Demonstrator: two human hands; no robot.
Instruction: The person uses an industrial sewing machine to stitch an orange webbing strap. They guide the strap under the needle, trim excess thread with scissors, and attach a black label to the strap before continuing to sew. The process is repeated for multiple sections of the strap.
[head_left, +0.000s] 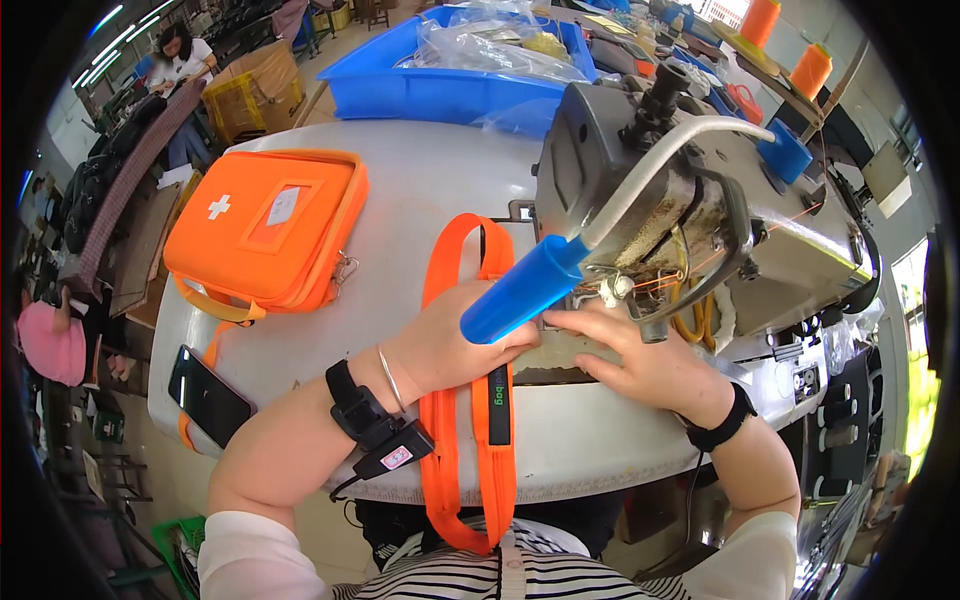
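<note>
My left hand (445,350), partly behind a blue plastic tube (515,290), has its fingers curled on an orange strap (440,445) beside the sewing plate. The strap has a black label patch (499,405) and hangs over the front edge. My right hand (625,350) rests with fingers apart on the plate below the needle area of a grey industrial sewing machine (600,150). Orange thread runs through the machine; whatever lies under its foot is hard to make out.
An orange first-aid case (255,240) and a dark phone (210,395) are on the table (430,170)'s left. A blue crate (390,95) of plastic bags stands behind. Thread cones (760,20) sit upper right. Co-workers (180,60) are at the left, near cardboard boxes (250,100).
</note>
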